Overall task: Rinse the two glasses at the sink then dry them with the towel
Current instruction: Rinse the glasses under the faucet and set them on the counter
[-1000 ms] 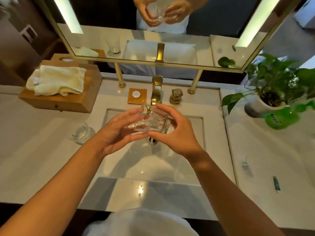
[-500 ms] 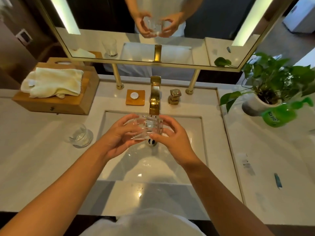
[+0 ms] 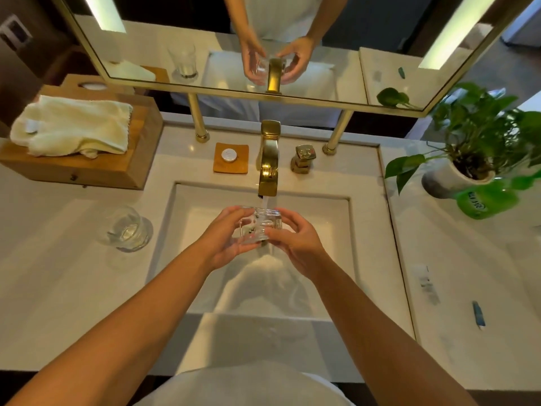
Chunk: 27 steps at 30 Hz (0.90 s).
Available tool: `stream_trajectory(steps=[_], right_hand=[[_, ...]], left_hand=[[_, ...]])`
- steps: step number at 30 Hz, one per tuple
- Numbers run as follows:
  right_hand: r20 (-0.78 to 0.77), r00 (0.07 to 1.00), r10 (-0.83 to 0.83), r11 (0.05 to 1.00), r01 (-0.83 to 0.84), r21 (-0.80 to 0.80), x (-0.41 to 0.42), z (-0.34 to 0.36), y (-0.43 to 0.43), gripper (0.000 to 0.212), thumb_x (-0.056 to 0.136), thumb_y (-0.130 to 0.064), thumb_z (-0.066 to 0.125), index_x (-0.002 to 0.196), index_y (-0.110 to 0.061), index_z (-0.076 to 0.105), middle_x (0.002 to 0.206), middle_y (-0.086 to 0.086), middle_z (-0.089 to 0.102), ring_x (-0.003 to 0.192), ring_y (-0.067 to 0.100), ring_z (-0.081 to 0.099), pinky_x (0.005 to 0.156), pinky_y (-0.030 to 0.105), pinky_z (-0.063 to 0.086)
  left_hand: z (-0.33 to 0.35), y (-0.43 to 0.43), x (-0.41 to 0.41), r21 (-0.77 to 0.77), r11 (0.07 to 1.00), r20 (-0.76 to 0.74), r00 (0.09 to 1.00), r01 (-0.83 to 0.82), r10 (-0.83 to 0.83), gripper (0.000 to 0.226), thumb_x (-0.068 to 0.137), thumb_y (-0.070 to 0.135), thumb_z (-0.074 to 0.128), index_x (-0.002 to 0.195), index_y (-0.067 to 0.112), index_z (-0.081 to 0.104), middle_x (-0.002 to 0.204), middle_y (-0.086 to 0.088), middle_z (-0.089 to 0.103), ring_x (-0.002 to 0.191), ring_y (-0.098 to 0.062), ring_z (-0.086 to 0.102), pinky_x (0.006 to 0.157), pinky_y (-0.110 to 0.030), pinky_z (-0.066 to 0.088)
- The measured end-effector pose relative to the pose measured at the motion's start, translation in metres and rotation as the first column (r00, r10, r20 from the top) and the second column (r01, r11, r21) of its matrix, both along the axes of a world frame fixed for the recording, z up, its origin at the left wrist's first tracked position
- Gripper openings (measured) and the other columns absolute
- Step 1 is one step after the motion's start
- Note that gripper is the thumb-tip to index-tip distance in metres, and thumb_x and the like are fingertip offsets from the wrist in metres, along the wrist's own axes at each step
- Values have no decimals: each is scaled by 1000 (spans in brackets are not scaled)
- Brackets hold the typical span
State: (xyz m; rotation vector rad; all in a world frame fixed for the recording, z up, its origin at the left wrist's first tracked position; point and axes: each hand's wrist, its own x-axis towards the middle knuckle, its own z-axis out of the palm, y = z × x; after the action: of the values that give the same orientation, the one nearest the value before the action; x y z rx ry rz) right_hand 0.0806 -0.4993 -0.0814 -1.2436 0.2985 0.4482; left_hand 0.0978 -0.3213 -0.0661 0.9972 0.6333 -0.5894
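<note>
From the head view, both hands are up over the sink (image 3: pixel 328 209) and clamped on the same thing: the left hand (image 3: pixel 225 238) wraps its curled fingers round one side of the glass (image 3: pixel 259 227), and the right hand (image 3: pixel 295 244) pinches it from the other side, thumb and fingers on the clear wall. The glass sits between them just under the spout of the gold tap (image 3: pixel 268 159), and a thin stream of water (image 3: pixel 265 200) drops straight onto it; which way its mouth is turned I cannot tell. Over on the left, the second glass (image 3: pixel 128 230) stands upright on the white bench (image 3: pixel 58 273), just beside the basin's edge and well apart from the hands. Further back on that side, the pale towel (image 3: pixel 70 126) lies rumpled on top of a wooden box (image 3: pixel 87 171). Behind the basin, a small wooden coaster (image 3: pixel 231 167) lies left of the tap and the gold handle (image 3: pixel 304 158) stands right of it. A leafy plant (image 3: pixel 474 133) stands at the right, and the mirror (image 3: pixel 366 39) above shows the two hands closed on the glass
</note>
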Motion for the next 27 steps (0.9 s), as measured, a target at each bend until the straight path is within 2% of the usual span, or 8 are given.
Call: stream_trajectory(steps=[4, 10, 13, 16, 18, 22, 25, 27], right_hand=[[-54, 998, 10, 999, -8, 32, 17, -11, -6, 48, 85, -2, 75, 128, -10, 58, 126, 17, 66, 112, 37, 68, 98, 50, 55], [-89, 996, 4, 1000, -4, 0, 35, -24, -6, 49, 86, -9, 76, 132, -10, 57, 123, 16, 67, 108, 32, 70, 96, 46, 57], [-170, 983, -72, 997, 74, 4, 44, -27, 5, 35, 93, -20, 70, 125, -10, 60, 114, 16, 67, 100, 32, 70, 90, 48, 58], [-199, 974, -105, 949, 39, -313, 54, -31, 25, 18, 99, -35, 58, 109, -21, 64, 110, 14, 67, 102, 34, 67, 90, 55, 58], [-269, 948, -172, 907, 45, -419, 62, -32, 29, 24, 100, -36, 53, 102, -16, 66, 106, 18, 69, 100, 35, 68, 83, 52, 61], [-473, 879, -52, 977, -54, -206, 73, -25, 28, 27, 93, -33, 67, 105, -10, 69, 99, 15, 75, 86, 28, 75, 62, 35, 62], [-358, 926, -124, 952, 10, -306, 70, -27, 39, 25, 98, -40, 59, 101, -18, 69, 99, 10, 74, 88, 25, 73, 72, 42, 64], [-161, 980, -120, 910, 44, -412, 65, -28, 39, 18, 98, -38, 56, 92, -28, 69, 96, 7, 73, 91, 25, 71, 80, 50, 62]], left_hand=[[-9, -12, 19, 89, 995, -48, 998, 34, -30, 38, 91, 25, 71, 125, 22, 54, 126, -15, 53, 106, -40, 64, 72, -44, 62], [-27, -22, 35, 186, 968, 43, 983, 167, -178, 78, 84, 27, 80, 143, 16, 31, 131, -17, 52, 111, -36, 63, 94, -48, 57], [-30, -38, 41, 256, 964, 50, 995, 75, -91, 59, 91, 37, 71, 134, 16, 37, 120, -18, 56, 103, -34, 66, 84, -46, 56], [-32, -53, 41, 478, 875, 94, 985, 82, -144, 25, 102, 37, 50, 119, 20, 49, 112, -17, 62, 99, -37, 67, 74, -47, 59], [-36, -58, 35, 607, 792, 204, 950, 68, -237, 18, 102, 28, 47, 115, 19, 54, 109, -16, 61, 98, -32, 66, 61, -29, 57], [-43, -51, 27, 755, 654, 402, 826, -55, -394, 27, 96, 37, 53, 116, 19, 54, 110, -8, 52, 92, -17, 61, 65, -24, 51], [-39, -51, 36, 729, 678, 370, 889, -96, -271, 15, 99, 33, 53, 103, 19, 55, 103, -10, 59, 93, -22, 62, 63, -25, 47], [-33, -49, 49, 588, 809, 163, 982, -16, -99, 18, 98, 32, 51, 105, 17, 58, 101, -13, 63, 89, -29, 65, 56, -30, 50]])
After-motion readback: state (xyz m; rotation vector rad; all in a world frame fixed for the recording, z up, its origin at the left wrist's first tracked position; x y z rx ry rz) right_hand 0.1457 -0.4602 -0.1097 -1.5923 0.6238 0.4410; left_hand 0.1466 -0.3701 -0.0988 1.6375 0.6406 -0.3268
